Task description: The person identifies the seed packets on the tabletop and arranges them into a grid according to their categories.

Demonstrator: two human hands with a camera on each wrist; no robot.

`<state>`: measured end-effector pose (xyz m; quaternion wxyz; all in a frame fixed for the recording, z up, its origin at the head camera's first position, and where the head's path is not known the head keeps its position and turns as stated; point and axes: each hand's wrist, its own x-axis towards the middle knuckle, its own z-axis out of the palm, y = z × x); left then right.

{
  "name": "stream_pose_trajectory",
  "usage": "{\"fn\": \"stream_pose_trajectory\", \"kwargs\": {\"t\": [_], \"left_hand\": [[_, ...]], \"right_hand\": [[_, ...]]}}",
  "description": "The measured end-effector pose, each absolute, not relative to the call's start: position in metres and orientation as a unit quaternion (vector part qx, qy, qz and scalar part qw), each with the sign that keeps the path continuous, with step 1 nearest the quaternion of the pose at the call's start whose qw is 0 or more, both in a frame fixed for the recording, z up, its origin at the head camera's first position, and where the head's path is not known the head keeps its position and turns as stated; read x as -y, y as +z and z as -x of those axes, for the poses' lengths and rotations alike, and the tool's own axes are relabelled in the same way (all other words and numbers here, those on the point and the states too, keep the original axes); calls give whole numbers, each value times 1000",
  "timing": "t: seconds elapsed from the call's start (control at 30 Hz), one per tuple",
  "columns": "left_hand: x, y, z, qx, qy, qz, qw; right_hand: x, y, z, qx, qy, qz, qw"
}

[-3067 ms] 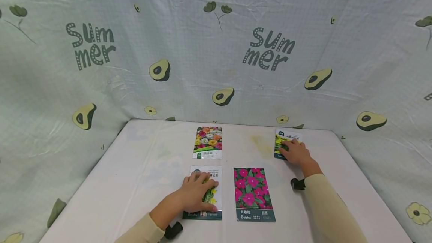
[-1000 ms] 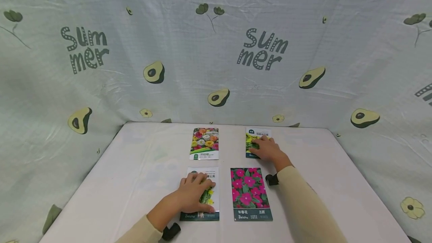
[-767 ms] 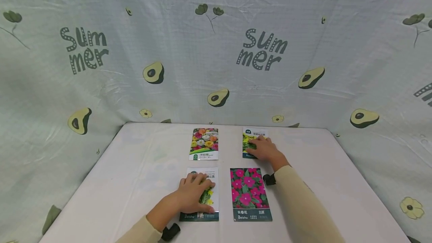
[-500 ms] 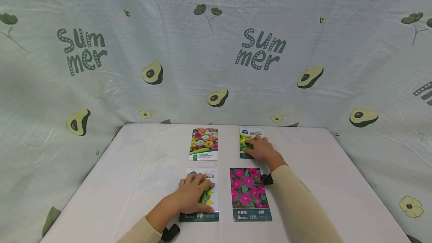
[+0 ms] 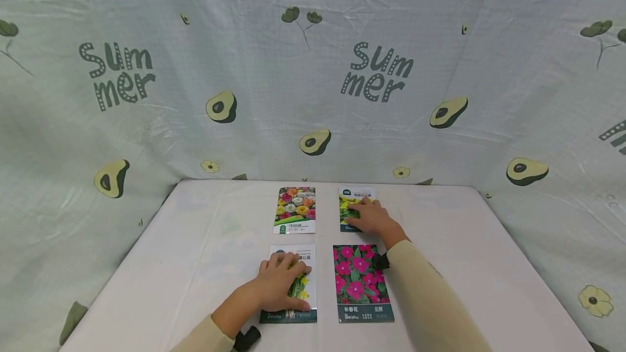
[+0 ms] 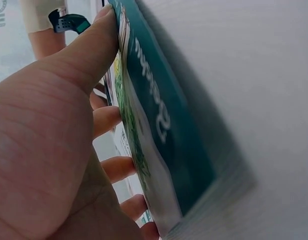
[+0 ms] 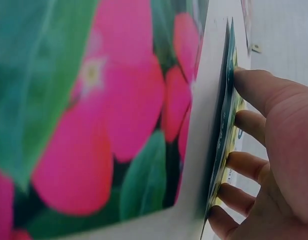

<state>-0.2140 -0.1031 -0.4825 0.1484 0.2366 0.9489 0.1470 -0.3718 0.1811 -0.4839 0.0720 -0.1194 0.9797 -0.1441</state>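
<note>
My left hand (image 5: 281,282) rests spread on a white seed packet (image 5: 309,316) with yellow flowers and a dark green bottom band. In the left wrist view its fingertips and thumb touch the packet's face. At the back, my right hand (image 5: 370,216) lies with its fingertips on another seed packet (image 5: 346,205) with yellow flowers; the right wrist view shows thumb and fingers spread over that packet (image 7: 225,120). Part of each packet is hidden under the hand. Below the right hand lies a seed packet with pink flowers (image 5: 359,281), partly covered by the wrist camera.
A seed packet with mixed coloured flowers (image 5: 295,211) lies at the back, left of the right hand's packet. All four corners of the group sit on a white-covered table (image 5: 220,254). A pale curtain (image 5: 274,69) printed with avocados stands behind and at both sides.
My right hand has slid its packet leftward along the back of the table, nearer to the mixed-flower packet. The left hand stays on its packet. The head view has shifted slightly.
</note>
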Motion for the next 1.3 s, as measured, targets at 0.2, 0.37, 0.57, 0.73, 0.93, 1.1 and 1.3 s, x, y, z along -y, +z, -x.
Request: {"fn": "stream_pose_trajectory", "kwargs": {"t": [0.2, 0.37, 0.57, 0.73, 0.93, 1.1, 1.3], "left_hand": [[104, -483, 214, -948, 150, -240, 146], [103, -483, 214, -949, 148, -238, 147], [103, -482, 214, -949, 145, -236, 150], [102, -482, 214, -950, 145, -233, 151], [102, -483, 214, -950, 145, -232, 152], [101, -483, 214, -950, 144, -232, 153], [102, -484, 215, -951, 141, -231, 152]], "right_hand": [[-172, -488, 371, -982, -139, 110, 70], [-167, -489, 370, -983, -135, 107, 66], [-162, -489, 371, -984, -119, 111, 71], [-159, -488, 371, -983, -120, 114, 75], [-154, -488, 371, -983, -121, 120, 74], [-151, -488, 371, -983, -121, 118, 77], [-151, -487, 371, -982, -128, 115, 79]]}}
